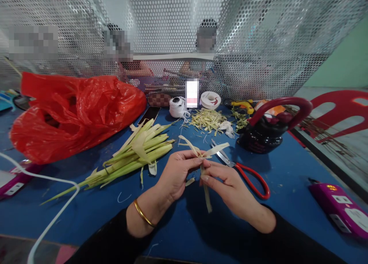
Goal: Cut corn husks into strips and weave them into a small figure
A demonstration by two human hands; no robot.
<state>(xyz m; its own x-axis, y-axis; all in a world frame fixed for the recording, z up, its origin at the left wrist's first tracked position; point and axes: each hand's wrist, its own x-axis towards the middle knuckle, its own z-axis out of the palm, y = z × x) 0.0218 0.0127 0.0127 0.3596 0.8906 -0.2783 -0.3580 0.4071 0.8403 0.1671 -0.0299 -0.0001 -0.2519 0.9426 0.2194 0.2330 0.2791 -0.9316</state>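
Observation:
Between my two hands is a small piece made of pale corn husk strips (216,150), its ends spreading out above the fingers and one strip hanging down below. My left hand (181,168), with a gold bangle at the wrist, pinches it near the knot where the strips cross. Fingers of my right hand (225,180) are closed on the downward strip. Just behind the right hand lie scissors with red handles (255,182), blades partly open. To the left rests a bundle of green corn husks (138,156).
A red plastic bag (77,114) fills the back left. White string (176,107), a ribbon spool (210,100) and husk scraps (207,120) lie at the back. A black kettle-like pot (260,135) stands right. Purple power strips (339,206) and a white cable (54,177) flank the blue table.

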